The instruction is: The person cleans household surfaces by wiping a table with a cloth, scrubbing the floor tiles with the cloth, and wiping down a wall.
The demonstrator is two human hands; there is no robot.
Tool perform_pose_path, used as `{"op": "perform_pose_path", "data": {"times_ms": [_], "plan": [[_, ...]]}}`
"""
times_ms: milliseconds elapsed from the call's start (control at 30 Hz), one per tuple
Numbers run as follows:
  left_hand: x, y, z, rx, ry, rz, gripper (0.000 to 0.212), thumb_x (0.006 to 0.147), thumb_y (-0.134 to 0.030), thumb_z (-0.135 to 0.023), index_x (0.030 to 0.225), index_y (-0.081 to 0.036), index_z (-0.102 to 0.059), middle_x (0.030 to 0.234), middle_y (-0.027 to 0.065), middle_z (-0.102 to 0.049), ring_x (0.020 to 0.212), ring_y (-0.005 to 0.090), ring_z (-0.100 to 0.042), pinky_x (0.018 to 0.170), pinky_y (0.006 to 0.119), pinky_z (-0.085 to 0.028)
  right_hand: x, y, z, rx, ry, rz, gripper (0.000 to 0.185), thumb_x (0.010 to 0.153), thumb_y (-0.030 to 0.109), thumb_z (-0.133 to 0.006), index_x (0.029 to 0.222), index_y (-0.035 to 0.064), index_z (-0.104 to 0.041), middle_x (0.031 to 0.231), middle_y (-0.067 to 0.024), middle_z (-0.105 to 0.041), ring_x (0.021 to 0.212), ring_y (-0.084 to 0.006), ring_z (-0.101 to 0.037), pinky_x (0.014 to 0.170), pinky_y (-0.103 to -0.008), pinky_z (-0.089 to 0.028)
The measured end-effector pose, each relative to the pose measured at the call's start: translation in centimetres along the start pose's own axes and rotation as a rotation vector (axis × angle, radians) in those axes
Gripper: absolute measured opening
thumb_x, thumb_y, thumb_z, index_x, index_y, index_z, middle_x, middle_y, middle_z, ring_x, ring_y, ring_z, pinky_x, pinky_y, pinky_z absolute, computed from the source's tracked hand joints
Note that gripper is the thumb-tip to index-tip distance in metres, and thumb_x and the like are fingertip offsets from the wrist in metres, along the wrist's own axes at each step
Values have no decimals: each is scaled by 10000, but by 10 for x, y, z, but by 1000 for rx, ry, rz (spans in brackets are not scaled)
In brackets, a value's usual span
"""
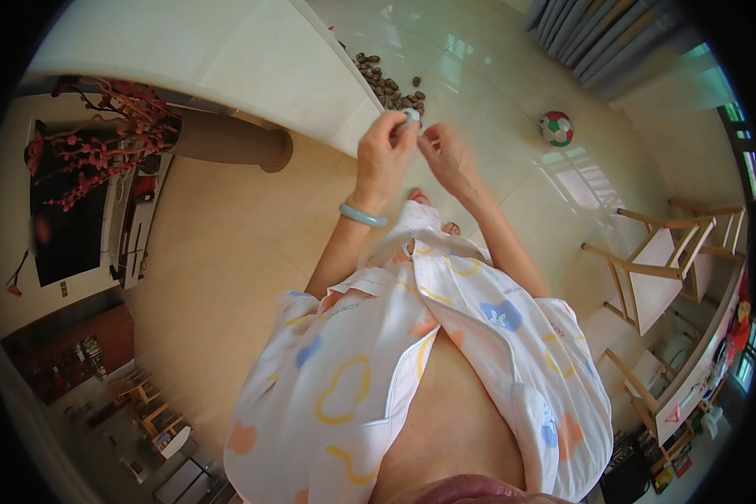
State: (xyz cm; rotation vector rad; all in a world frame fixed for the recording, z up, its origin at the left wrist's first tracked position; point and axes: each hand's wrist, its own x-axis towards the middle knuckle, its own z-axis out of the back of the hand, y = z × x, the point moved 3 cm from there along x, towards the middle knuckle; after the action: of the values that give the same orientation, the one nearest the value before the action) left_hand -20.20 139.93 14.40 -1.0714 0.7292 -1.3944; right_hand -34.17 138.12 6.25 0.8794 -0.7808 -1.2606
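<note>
Pinched between the thumb and fingers of my left hand [383, 151] is a small grey-white roundish object [411, 116]; its exact kind is unclear. A pale blue-grey bangle [362, 215] circles that wrist. My right hand [447, 159] is close beside it on the right, fingers curled inward. Whether something thin lies in those fingertips is too blurred to tell. Both hands are raised in front of my body, above the tiled floor [510, 183]. Beyond them, a pile of small brown roundish lumps [390, 91], perhaps taro tubers, lies on the tiles.
A white panel-like structure [277, 69] borders the pile on the left. Near it stands a brown vase [227, 140] with red-berried branches [110, 135]. A red, green and white football [555, 128] rests to the right. Wooden chairs [655, 271] stand beside a laden table [693, 384]. Grey curtains [605, 38] hang beyond.
</note>
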Motion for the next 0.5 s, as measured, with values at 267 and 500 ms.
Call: {"op": "perform_pose_path", "data": {"times_ms": [267, 500], "plan": [[39, -10, -34, 385, -24, -361, 232, 848, -110, -705, 1054, -25, -641, 1041, 137, -630, 863, 326, -642, 716, 377, -539, 43, -23, -49, 1597, 457, -626, 289, 1006, 255, -527, 1227, 70, -540, 1191, -68, -585, 1061, -163, -576, 863, -326, -513], [89, -54, -5, 286, -250, -362, 300, 844, -19, -694, 1136, -4, -626, 1083, 131, -622, 841, 268, -632, 703, 350, -536, 151, 73, 2, 1310, 411, -286, 289, 937, 200, -577, 1174, 35, -555, 1042, -69, -618, 918, -157, -606, 799, -299, -525]]}}
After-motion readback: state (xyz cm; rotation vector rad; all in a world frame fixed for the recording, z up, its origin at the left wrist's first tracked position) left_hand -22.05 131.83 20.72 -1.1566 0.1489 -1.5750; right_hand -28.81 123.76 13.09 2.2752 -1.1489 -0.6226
